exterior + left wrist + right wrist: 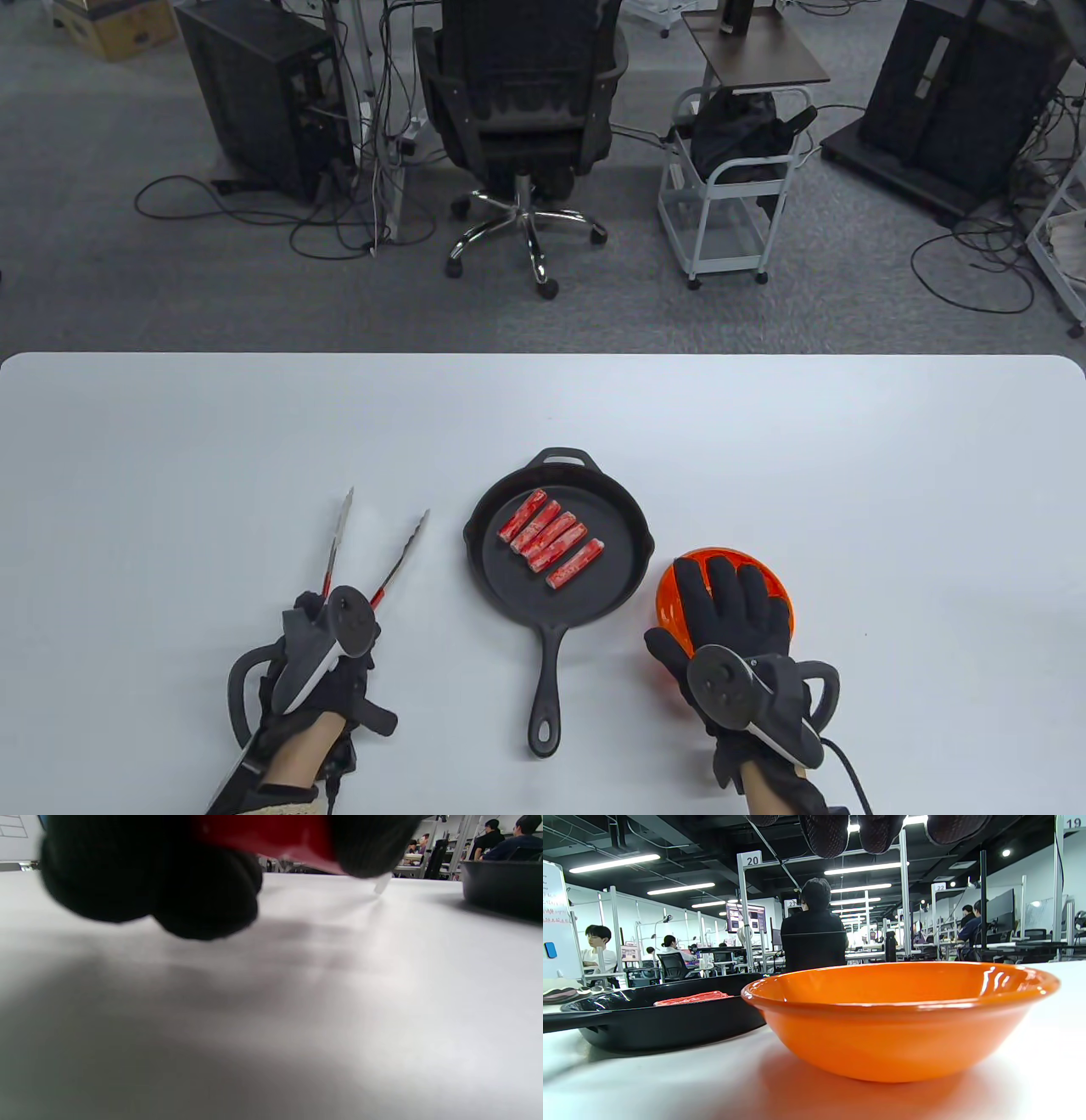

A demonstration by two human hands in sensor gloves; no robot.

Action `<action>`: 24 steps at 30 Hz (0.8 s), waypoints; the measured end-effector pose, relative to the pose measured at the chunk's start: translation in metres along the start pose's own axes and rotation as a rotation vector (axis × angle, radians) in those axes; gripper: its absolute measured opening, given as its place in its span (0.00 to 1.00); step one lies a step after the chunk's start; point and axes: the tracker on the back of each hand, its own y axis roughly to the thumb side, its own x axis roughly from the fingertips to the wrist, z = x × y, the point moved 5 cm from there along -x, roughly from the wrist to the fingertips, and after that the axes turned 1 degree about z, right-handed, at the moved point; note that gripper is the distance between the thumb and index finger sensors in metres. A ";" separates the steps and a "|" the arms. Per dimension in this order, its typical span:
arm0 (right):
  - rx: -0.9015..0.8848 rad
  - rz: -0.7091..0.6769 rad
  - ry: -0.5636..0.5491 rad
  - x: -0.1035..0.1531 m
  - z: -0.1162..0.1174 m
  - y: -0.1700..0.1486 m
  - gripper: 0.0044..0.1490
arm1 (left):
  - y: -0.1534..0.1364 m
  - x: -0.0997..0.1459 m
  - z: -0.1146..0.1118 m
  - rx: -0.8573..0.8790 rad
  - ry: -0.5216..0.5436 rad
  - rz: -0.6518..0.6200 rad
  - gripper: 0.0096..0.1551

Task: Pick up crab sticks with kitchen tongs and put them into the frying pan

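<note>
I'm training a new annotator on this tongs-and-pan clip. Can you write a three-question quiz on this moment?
1. How many crab sticks lie in the frying pan?
2. True or false: the tongs are clamped on a crab stick.
3. Which does the right hand hover over? A) the pan's handle B) the orange bowl C) the tongs

Key
1. Five, side by side.
2. False: the left hand holds them by the red handle end, and the tips stand apart, with nothing between them.
3. B; its fingers are spread flat above the bowl.
</note>
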 end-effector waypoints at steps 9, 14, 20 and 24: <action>0.002 -0.006 0.026 -0.001 0.005 0.003 0.52 | -0.001 -0.001 -0.004 -0.107 -0.051 0.043 0.56; 0.005 -0.010 0.039 -0.001 0.006 0.005 0.52 | 0.000 -0.003 -0.008 -0.179 -0.080 0.063 0.55; 0.006 -0.011 0.048 -0.001 0.006 0.006 0.52 | 0.000 -0.004 -0.009 -0.192 -0.089 0.064 0.55; 0.008 -0.010 0.055 -0.001 0.007 0.006 0.52 | -0.003 -0.001 -0.005 -0.142 -0.117 0.056 0.56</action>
